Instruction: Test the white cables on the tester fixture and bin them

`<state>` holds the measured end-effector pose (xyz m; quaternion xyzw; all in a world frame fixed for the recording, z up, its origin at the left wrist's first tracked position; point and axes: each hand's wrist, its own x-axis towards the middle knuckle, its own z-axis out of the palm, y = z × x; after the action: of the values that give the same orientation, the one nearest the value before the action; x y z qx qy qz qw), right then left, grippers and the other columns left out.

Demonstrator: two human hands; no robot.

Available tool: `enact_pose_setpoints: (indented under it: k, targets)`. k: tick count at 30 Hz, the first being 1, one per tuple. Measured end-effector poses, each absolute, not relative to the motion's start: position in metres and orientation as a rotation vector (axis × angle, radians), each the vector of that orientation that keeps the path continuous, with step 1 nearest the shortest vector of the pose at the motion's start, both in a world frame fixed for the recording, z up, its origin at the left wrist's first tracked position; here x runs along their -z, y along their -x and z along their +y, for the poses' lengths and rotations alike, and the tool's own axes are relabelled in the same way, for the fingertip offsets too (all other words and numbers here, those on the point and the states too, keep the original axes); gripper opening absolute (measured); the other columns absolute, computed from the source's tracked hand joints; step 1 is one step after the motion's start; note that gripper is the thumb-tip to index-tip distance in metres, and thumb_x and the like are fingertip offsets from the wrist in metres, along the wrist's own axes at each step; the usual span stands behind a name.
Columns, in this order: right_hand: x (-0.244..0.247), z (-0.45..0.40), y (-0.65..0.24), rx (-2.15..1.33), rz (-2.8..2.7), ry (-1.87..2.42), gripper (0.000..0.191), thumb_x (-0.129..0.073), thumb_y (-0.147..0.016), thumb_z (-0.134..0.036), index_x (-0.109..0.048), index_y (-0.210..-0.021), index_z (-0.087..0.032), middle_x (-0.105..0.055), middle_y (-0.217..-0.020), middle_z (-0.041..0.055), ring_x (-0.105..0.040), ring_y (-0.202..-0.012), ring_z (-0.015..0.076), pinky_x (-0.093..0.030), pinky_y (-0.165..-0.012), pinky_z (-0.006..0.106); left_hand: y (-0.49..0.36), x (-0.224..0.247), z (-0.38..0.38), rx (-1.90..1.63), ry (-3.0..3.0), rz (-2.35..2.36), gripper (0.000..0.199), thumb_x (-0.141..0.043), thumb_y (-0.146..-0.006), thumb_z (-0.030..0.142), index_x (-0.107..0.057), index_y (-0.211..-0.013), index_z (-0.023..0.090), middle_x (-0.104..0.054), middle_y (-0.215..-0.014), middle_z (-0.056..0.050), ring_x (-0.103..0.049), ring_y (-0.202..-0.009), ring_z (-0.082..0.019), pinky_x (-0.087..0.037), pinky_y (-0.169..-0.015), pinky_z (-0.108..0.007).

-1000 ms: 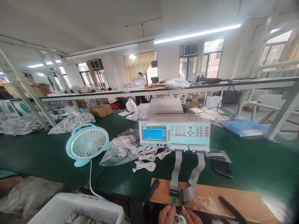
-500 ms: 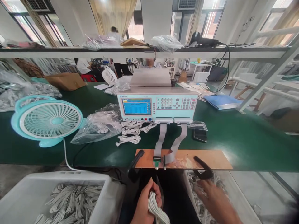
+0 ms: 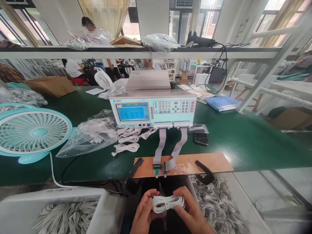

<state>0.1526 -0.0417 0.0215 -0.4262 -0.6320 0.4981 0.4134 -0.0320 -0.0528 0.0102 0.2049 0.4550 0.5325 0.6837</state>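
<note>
A tied bundle of white cable (image 3: 167, 203) lies level between my two hands, just in front of the bench edge. My left hand (image 3: 143, 209) grips its left end, and my right hand (image 3: 191, 211) has the right end between thumb and fingers. Straight ahead, a wooden board (image 3: 209, 161) is held at the bench edge by two black clamps. On it sit a small green circuit board (image 3: 156, 171) and a second connector (image 3: 165, 169). Grey ribbon cables (image 3: 160, 148) run from them up to a tester (image 3: 153, 110) with a lit blue screen.
White bins of cable bundles stand at left (image 3: 97, 198) and right (image 3: 243, 195). A turquoise fan (image 3: 40, 131), plastic bag (image 3: 90, 136), several cable bundles (image 3: 126, 148), phone (image 3: 201, 138) and blue folder (image 3: 223, 103) lie on the green bench (image 3: 263, 143). People are beyond the shelf.
My right hand has come from above the right bin to the cable bundle. The bundle has turned from upright to level, now between both hands. The view has shifted right.
</note>
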Motion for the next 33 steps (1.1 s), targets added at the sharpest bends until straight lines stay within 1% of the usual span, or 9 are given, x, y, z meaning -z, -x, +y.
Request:
enact_pose_setpoints:
  k: [3, 8, 11, 15, 19, 21, 24, 28, 33]
  targets:
    - [-0.028, -0.043, -0.159, -1.168, -1.727, 1.032, 0.020, -0.045, -0.084, -0.024, -0.045, -0.104, -0.025, -0.043, -0.101, 0.0040, -0.045, -0.094, 0.0208, -0.037, -0.082, 0.032, 0.032, 0.002, -0.058, -1.170, -0.507, 1.065, 0.047, -0.069, -0.062, 0.045, -0.058, -0.100, 0.019, -0.060, -0.095, -0.009, -0.059, -0.069, -0.021, -0.049, -0.044, -0.029]
    - [-0.032, -0.041, -0.155, -1.160, -1.928, 1.021, 0.023, -0.050, -0.081, -0.022, -0.046, -0.103, -0.022, -0.047, -0.099, 0.0052, -0.047, -0.089, 0.0212, -0.039, -0.076, 0.033, 0.031, 0.002, -0.066, -1.286, -0.851, 1.155, 0.028, -0.071, -0.063, 0.028, -0.064, -0.089, 0.020, -0.063, -0.089, -0.005, -0.059, -0.079, -0.019, -0.050, -0.068, -0.026]
    - [-0.034, -0.036, -0.146, -0.998, -2.153, 1.082, 0.015, -0.050, -0.082, -0.018, -0.053, -0.096, -0.022, -0.054, -0.091, 0.0037, -0.048, -0.085, 0.0214, -0.037, -0.075, 0.034, 0.028, -0.002, -0.068, -1.318, -1.078, 1.155, 0.021, -0.069, -0.064, 0.024, -0.066, -0.085, 0.021, -0.062, -0.094, -0.006, -0.059, -0.088, -0.021, -0.049, -0.076, -0.026]
    - [-0.038, -0.031, -0.133, -0.857, -2.386, 1.164, 0.012, -0.050, -0.083, -0.015, -0.058, -0.090, -0.021, -0.059, -0.083, 0.0030, -0.050, -0.078, 0.0197, -0.037, -0.073, 0.032, 0.026, -0.002, -0.070, -1.294, -1.158, 1.186, 0.024, -0.068, -0.063, 0.016, -0.067, -0.087, 0.022, -0.060, -0.098, -0.009, -0.057, -0.094, -0.023, -0.047, -0.080, -0.029]
    - [-0.037, -0.029, -0.130, -1.023, -2.268, 1.170, 0.013, -0.054, -0.076, -0.008, -0.056, -0.083, -0.019, -0.056, -0.078, 0.0003, -0.052, -0.072, 0.0149, -0.039, -0.064, 0.023, 0.028, 0.001, -0.073, -1.259, -1.008, 1.122, 0.033, -0.068, -0.058, 0.012, -0.065, -0.090, 0.022, -0.059, -0.098, -0.006, -0.056, -0.093, -0.023, -0.046, -0.082, -0.029]
    - [-0.035, -0.029, -0.131, -1.111, -2.184, 1.189, 0.015, -0.055, -0.071, -0.006, -0.055, -0.079, -0.019, -0.055, -0.076, -0.0015, -0.052, -0.069, 0.0130, -0.038, -0.060, 0.020, 0.028, 0.003, -0.075, -1.227, -0.913, 1.054, 0.036, -0.070, -0.055, 0.013, -0.065, -0.090, 0.022, -0.058, -0.097, -0.005, -0.056, -0.092, -0.023, -0.046, -0.080, -0.029]
    - [-0.031, -0.032, -0.131, -1.140, -2.153, 1.217, 0.016, -0.052, -0.070, -0.005, -0.053, -0.077, -0.019, -0.055, -0.074, -0.0021, -0.052, -0.065, 0.0121, -0.038, -0.057, 0.019, 0.028, 0.006, -0.076, -1.220, -0.890, 1.046, 0.029, -0.070, -0.059, 0.023, -0.066, -0.087, 0.019, -0.060, -0.093, -0.006, -0.057, -0.089, -0.023, -0.047, -0.078, -0.030]
    - [-0.021, -0.034, -0.122, -0.918, -2.293, 1.270, 0.012, -0.046, -0.073, -0.007, -0.053, -0.076, -0.017, -0.057, -0.073, 0.0024, -0.054, -0.065, 0.0154, -0.038, -0.058, 0.023, 0.024, 0.014, -0.071, -1.215, -0.955, 1.206, 0.019, -0.067, -0.064, 0.024, -0.066, -0.082, 0.018, -0.065, -0.085, -0.006, -0.060, -0.082, -0.021, -0.047, -0.074, -0.027]
    - [-0.009, -0.024, -0.113, -0.697, -2.264, 1.386, 0.015, -0.045, -0.064, -0.003, -0.049, -0.065, -0.017, -0.055, -0.064, 0.0019, -0.050, -0.058, 0.0164, -0.034, -0.054, 0.026, 0.017, 0.017, -0.052, -1.199, -0.891, 1.366, 0.018, -0.069, -0.060, 0.025, -0.065, -0.075, 0.017, -0.068, -0.068, -0.003, -0.061, -0.063, -0.018, -0.048, -0.057, -0.022]
